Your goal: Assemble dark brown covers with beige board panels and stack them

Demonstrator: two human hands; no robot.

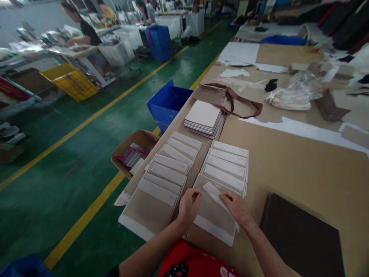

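My right hand [236, 207] pinches a white paper strip [212, 191] by its right end. The strip lies aslant over the nearest panel [213, 213] of the right-hand row, a flat grey-brown piece with white bands along its edges. My left hand [189, 206] is closed, fingertips together, by the left edge of that panel; whatever it may hold is hidden. To its left, overlapping panels [154, 206] of the same kind form a second row. More panels [225, 171] overlap up the right-hand row, their white bands showing.
Beyond the rows stand stacked light sheets [203, 115] and a brown strap [245, 109]. A dark flat board [302, 234] lies at right. Beside the table are a cardboard box [138, 144] and a blue bin [168, 102]. A person [86, 32] sits across the aisle.
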